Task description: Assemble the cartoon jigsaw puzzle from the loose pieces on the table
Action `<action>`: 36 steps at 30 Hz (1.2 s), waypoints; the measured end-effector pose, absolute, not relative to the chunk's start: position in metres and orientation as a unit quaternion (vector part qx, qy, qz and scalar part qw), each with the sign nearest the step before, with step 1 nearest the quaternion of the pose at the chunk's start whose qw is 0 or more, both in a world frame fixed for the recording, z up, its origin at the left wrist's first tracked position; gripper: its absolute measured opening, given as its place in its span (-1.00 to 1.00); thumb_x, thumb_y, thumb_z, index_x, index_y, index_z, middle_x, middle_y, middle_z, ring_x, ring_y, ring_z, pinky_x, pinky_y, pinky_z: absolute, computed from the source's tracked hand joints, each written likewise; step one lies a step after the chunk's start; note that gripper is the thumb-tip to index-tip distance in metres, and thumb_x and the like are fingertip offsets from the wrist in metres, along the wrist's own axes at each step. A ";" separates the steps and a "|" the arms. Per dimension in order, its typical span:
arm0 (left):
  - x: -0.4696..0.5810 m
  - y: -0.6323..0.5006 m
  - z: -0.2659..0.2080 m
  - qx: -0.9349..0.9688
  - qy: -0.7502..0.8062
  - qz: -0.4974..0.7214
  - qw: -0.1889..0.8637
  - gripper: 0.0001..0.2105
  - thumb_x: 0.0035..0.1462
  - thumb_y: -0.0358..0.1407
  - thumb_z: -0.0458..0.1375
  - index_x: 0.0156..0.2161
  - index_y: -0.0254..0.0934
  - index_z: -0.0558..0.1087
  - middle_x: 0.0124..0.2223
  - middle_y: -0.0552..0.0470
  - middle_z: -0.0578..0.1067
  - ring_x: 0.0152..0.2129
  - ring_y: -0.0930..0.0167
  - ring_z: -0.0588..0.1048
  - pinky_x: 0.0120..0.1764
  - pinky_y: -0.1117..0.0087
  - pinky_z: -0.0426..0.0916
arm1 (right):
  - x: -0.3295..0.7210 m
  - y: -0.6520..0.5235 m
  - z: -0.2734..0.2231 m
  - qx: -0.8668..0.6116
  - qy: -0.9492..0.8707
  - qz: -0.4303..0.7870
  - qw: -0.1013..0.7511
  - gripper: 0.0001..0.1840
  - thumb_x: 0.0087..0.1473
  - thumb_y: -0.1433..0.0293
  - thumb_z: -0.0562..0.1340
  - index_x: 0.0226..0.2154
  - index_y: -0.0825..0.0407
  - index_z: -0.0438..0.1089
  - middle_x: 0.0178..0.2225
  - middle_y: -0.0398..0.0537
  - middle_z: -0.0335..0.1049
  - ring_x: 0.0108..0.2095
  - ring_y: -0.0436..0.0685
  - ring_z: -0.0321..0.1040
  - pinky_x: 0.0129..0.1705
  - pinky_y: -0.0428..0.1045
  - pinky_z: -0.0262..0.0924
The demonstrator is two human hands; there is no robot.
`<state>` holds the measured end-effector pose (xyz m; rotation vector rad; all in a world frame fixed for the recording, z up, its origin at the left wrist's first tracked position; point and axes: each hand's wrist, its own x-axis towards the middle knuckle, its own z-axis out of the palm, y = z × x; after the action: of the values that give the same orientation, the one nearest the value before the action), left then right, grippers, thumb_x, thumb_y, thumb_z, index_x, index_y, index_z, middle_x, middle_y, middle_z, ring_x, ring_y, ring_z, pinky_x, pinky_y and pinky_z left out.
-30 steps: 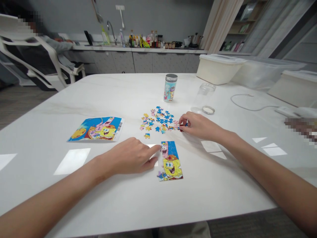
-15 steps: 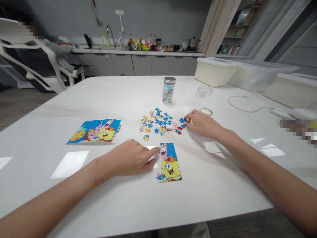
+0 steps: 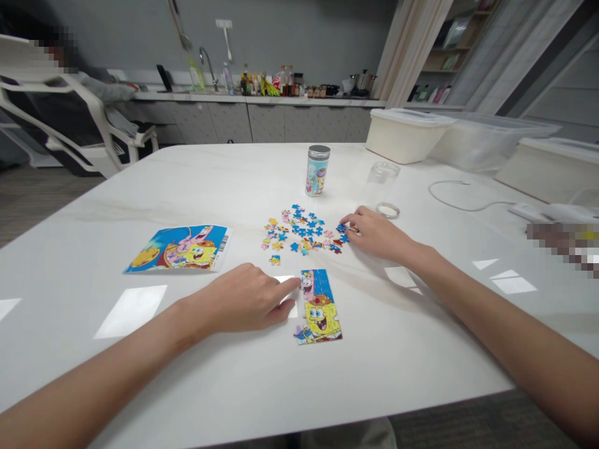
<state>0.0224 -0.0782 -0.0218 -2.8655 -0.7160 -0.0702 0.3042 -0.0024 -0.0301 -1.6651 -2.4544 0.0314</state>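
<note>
A partly joined jigsaw puzzle (image 3: 322, 312), with a yellow square character and a pink one, lies flat near the table's front. My left hand (image 3: 250, 298) rests beside it, index fingertip at its upper left edge, thumb apart and the other fingers curled, holding nothing. Loose jigsaw pieces (image 3: 304, 231) are spread beyond the puzzle. At the right end of this spread, my right hand (image 3: 374, 231) reaches over some blue pieces (image 3: 342, 229), fingertips touching them and thumb apart from the index finger. A picture sheet (image 3: 180, 249) with the same characters lies to the left.
Behind the pieces stands a printed tin (image 3: 317, 171) with a metal lid. A clear jar (image 3: 384, 178) and a ring-shaped lid (image 3: 388, 210) are right of it. Storage boxes (image 3: 407, 137) and a white cable (image 3: 461, 199) lie farther right. A person sits in a chair (image 3: 100, 118) far left.
My right hand has shifted slightly left, its fingertips now over the blue pieces. My left hand stays at the puzzle's edge. The view has moved very slightly.
</note>
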 end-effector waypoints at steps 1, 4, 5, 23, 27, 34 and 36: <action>0.022 -0.078 -0.022 -0.965 -0.242 -0.020 0.093 -0.76 0.24 -0.28 -0.07 -0.11 -0.29 0.40 -0.61 0.09 0.49 -0.75 0.46 0.39 -0.65 0.42 -0.01 | 0.304 -0.002 -0.030 -0.560 -0.823 0.012 0.090 -0.70 0.15 0.43 0.08 -0.11 0.10 0.42 -0.17 0.13 0.34 -0.21 0.20 0.36 -0.08 0.06 0.19; 0.022 -0.079 -0.021 -0.964 -0.247 -0.013 0.093 -0.76 0.24 -0.28 -0.06 -0.11 -0.29 0.40 -0.61 0.09 0.49 -0.74 0.45 0.39 -0.65 0.43 0.00 | 0.303 -0.003 -0.028 -0.566 -0.819 0.019 0.092 -0.75 0.13 0.44 0.10 -0.17 0.09 0.41 -0.20 0.11 0.35 -0.22 0.19 0.35 -0.12 0.05 0.20; 0.022 -0.079 -0.021 -0.964 -0.248 -0.012 0.094 -0.76 0.24 -0.28 -0.06 -0.10 -0.28 0.40 -0.61 0.09 0.49 -0.74 0.45 0.40 -0.65 0.42 0.00 | 0.303 -0.004 -0.028 -0.567 -0.818 0.022 0.092 -0.77 0.12 0.45 0.10 -0.19 0.09 0.41 -0.21 0.10 0.35 -0.22 0.19 0.35 -0.13 0.04 0.20; 0.023 -0.079 -0.021 -0.962 -0.257 0.008 0.087 -0.76 0.22 -0.27 -0.03 -0.09 -0.27 0.41 -0.59 0.09 0.50 -0.74 0.43 0.40 -0.64 0.42 0.01 | 0.298 -0.002 -0.029 -0.539 -0.818 0.044 0.196 -0.93 -0.01 0.47 0.18 -0.39 0.06 0.37 -0.34 0.00 0.38 -0.34 0.14 0.34 -0.27 0.01 0.17; 0.022 -0.079 -0.021 -0.962 -0.257 0.004 0.087 -0.77 0.23 -0.27 -0.04 -0.10 -0.27 0.40 -0.59 0.09 0.50 -0.74 0.45 0.39 -0.63 0.42 0.01 | 0.289 -0.004 -0.020 -0.564 -0.750 0.197 0.285 -0.98 -0.09 0.46 0.23 -0.49 0.05 0.35 -0.43 -0.05 0.43 -0.39 0.10 0.35 -0.34 -0.02 0.15; 0.023 -0.078 -0.021 -0.963 -0.254 0.011 0.093 -0.76 0.24 -0.27 -0.05 -0.09 -0.27 0.39 -0.59 0.10 0.50 -0.73 0.43 0.41 -0.64 0.40 -0.01 | 0.283 -0.009 -0.013 -0.474 -0.512 0.612 0.373 -0.88 -0.13 0.44 0.33 -0.42 0.07 0.43 -0.44 -0.08 0.41 -0.42 -0.02 0.29 -0.39 -0.10 0.19; 0.023 -0.078 -0.021 -0.962 -0.255 0.009 0.094 -0.76 0.24 -0.27 -0.05 -0.09 -0.27 0.39 -0.59 0.10 0.50 -0.73 0.43 0.41 -0.64 0.39 -0.01 | 0.284 -0.009 -0.015 -0.472 -0.506 0.619 0.371 -0.87 -0.12 0.46 0.33 -0.39 0.08 0.48 -0.43 -0.09 0.39 -0.43 -0.04 0.25 -0.38 -0.11 0.20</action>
<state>0.0226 -0.0778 -0.0207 -2.8537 -0.7570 0.0280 0.2842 -0.0087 -0.0147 -1.2113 -1.2976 1.5867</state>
